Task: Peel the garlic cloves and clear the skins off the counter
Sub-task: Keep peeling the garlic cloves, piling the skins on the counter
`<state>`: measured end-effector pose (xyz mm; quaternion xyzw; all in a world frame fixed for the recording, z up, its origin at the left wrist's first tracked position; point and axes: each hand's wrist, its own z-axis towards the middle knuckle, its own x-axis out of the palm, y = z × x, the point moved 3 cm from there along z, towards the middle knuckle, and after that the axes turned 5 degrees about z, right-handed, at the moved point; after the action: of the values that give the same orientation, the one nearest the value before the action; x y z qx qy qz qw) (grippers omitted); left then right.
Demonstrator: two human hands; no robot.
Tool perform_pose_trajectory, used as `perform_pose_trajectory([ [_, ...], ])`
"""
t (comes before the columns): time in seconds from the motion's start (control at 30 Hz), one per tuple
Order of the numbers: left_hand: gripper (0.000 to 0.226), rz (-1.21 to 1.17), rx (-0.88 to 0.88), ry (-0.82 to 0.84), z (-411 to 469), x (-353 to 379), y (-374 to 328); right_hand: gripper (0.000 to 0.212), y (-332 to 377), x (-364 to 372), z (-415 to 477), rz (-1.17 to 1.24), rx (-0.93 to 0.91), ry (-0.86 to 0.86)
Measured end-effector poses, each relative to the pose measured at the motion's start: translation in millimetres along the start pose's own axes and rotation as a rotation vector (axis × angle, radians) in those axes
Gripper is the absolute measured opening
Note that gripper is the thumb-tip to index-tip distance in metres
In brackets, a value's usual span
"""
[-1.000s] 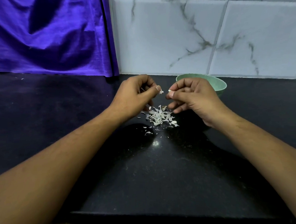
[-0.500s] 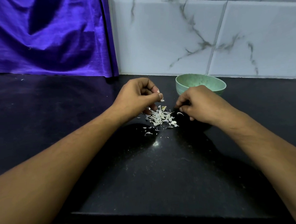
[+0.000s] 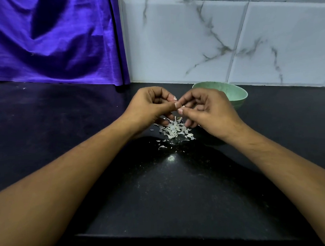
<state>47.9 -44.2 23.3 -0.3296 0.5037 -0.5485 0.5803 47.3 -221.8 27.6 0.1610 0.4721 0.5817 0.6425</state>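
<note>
Green bowl [image 3: 238, 96], at 2 o'clock from the skin pile [image 3: 174, 130] on the counter [image 3: 162, 189]: contents hidden. Left hand [image 3: 149, 106] and right hand [image 3: 208, 108], fingers curled, pinch a mostly hidden garlic clove [image 3: 183, 107] at 12 o'clock from the pile.

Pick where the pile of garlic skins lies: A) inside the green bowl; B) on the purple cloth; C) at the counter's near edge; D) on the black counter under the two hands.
D: the pile of garlic skins lies on the black counter, directly below the left hand and right hand, which pinch a small white piece between them; the green bowl stands behind.
</note>
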Motion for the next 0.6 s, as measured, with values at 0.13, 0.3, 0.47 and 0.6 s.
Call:
perform_pose_trajectory([
  [0.13, 0.015, -0.018, -0.016, 0.016, 0.0, -0.1, 0.2, 0.013, -2.3, 0.2, 0.5, 0.054, 0.015, -0.011],
  [0.3, 0.014, -0.063, -0.040, 0.038, -0.5, 0.8, 1.4, 0.009, -3.6, -0.3, 1.7, 0.078, 0.052, -0.049],
  [0.47, 0.022, -0.049, -0.105, 0.012, 1.4, -1.4, 0.3, 0.007, -5.8, -2.2, 4.0, 0.085, 0.082, -0.105],
  [0.6, 0.044, 0.072, -0.086, 0.027, 1.0, -1.1, 1.6, 0.012, -6.2, -0.6, 3.9, 0.094, 0.085, -0.110],
])
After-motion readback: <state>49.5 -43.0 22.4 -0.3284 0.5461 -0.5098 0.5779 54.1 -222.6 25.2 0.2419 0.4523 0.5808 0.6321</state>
